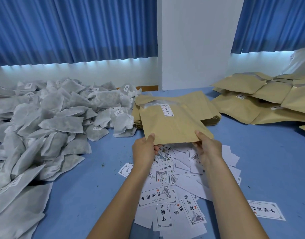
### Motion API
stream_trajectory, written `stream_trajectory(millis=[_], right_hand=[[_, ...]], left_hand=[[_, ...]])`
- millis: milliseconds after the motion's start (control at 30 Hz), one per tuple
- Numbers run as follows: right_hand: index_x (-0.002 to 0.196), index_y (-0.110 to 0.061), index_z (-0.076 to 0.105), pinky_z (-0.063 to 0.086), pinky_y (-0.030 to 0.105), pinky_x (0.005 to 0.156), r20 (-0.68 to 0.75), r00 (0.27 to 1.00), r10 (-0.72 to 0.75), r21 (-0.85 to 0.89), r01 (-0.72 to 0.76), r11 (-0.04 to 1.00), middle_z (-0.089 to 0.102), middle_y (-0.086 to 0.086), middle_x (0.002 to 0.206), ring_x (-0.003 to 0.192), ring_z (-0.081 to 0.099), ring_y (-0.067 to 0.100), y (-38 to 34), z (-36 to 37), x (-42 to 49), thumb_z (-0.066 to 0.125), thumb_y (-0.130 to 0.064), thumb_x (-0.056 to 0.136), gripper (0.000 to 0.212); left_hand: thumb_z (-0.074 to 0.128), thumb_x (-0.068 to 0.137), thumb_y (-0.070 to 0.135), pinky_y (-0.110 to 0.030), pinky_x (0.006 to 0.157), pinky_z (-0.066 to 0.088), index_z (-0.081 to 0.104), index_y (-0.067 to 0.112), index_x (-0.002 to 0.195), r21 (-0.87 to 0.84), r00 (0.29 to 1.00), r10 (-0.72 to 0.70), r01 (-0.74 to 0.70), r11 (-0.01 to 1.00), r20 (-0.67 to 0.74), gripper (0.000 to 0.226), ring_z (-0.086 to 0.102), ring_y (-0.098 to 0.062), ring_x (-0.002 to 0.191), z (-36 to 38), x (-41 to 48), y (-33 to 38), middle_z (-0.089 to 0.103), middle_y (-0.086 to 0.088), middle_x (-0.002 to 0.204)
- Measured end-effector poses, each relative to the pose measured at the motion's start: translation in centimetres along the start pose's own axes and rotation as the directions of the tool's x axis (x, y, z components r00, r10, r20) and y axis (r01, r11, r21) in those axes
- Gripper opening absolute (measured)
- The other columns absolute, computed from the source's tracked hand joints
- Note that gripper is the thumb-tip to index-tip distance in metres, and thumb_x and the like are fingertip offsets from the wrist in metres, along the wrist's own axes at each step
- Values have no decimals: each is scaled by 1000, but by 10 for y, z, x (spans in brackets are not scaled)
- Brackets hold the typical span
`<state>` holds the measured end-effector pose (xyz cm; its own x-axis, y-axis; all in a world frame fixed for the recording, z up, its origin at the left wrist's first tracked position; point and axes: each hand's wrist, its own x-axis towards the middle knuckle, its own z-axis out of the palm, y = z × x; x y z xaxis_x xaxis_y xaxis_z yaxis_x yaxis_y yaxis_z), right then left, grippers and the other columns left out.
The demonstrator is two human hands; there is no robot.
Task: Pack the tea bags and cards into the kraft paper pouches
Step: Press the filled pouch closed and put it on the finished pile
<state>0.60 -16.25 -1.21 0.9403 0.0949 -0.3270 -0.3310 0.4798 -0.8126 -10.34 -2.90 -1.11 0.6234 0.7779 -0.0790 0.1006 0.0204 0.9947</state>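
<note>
both hands grip one pouch [172, 125] by its near edge, left hand [144, 150] at the left corner, right hand [208, 145] at the right, thumbs on top. it is held above the scattered cards [167, 195] on the blue tabletop [269, 161]. tea bags [50, 121] are heaped at left, a pouch stack [210, 109] lies just behind, more pouches [262, 100] at right.

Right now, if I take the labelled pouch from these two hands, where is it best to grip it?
Probably the pouch by its right edge, from the right: the left hand and the right hand pinch its near corners, its far mouth gapes open, and tea bags crowd the left.
</note>
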Motion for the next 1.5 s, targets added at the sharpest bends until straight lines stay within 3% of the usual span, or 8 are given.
stream_trajectory(millis=[333, 567, 700, 900, 1067, 1333, 1400, 1500], right_hand=[[81, 1, 53, 47, 18, 36, -26, 998, -53, -262, 45, 964, 59, 14, 68, 33, 56, 15, -1, -1, 4, 56, -5, 93, 13], [83, -10, 55, 46, 26, 42, 209, 950, -230, -683, 310, 661, 62, 12, 45, 34, 57, 18, -7, -1, -24, 26, 9, 84, 34], [87, -10, 60, 43, 20, 37, 213, 922, -322, -502, 387, 773, 57, 5, 41, 32, 53, 13, -30, -21, -32, 31, 7, 92, 34], [74, -5, 54, 35, 22, 38, -52, 885, -463, -363, 415, 834, 52, 8, 55, 33, 48, 11, -63, -74, -34, 35, 4, 93, 28], [83, -5, 60, 36, 22, 36, -243, 808, -537, -334, 450, 828, 55, 10, 60, 34, 46, 9, -90, -129, -32, 34, 1, 94, 29], [90, -11, 63, 47, 21, 42, -412, 742, -529, -142, 522, 841, 63, 8, 63, 38, 55, 11, -139, -183, -14, 34, 3, 94, 33], [110, -4, 61, 53, 19, 53, -353, 774, -525, 20, 568, 823, 66, 11, 90, 51, 64, 10, -168, -176, 3, 36, 5, 95, 30], [142, -1, 35, 49, 28, 95, -16, 880, -475, 252, 464, 850, 53, 17, 131, 112, 63, 24, -206, -160, 31, 44, 2, 99, 44]], left_hand=[[51, 97, 25, -20, 42, 45, 60, 3, 80, -114, 997, -67, 64, 991, -24, 29, 53, -8, 37, -8, 13, -4, 61, 3, 46], [64, 88, 6, -25, 56, 56, 53, 20, 122, -503, 983, -123, 175, 847, 134, 38, 71, -32, 84, -7, 6, -2, 65, -14, 112], [58, 88, -8, -25, 54, 56, 49, 25, 136, -453, 986, -42, 113, 884, 162, 59, 66, -32, 96, 11, 2, 17, 55, -12, 127], [54, 89, -9, -25, 52, 56, 45, 23, 140, -340, 949, 101, 7, 940, 299, 61, 61, -30, 101, 81, -20, 41, 51, -8, 132], [60, 89, 1, -17, 39, 39, 52, 12, 131, -183, 908, 98, -24, 983, 408, 44, 46, -5, 42, 147, -45, 34, 61, -4, 85], [60, 89, 1, -15, 37, 33, 44, 8, 136, -139, 834, 41, 43, 989, 551, 50, 38, -7, 40, 239, -71, 60, 54, -4, 76], [59, 92, 5, -14, 43, 40, 31, 16, 145, -255, 790, 65, 118, 960, 609, 61, 51, -4, 43, 259, -71, 88, 59, -6, 85], [56, 95, 14, -35, 85, 53, 2, 29, 150, -399, 635, 113, 329, 856, 765, 79, 66, -28, 99, 281, -65, 130, 44, -12, 141]])
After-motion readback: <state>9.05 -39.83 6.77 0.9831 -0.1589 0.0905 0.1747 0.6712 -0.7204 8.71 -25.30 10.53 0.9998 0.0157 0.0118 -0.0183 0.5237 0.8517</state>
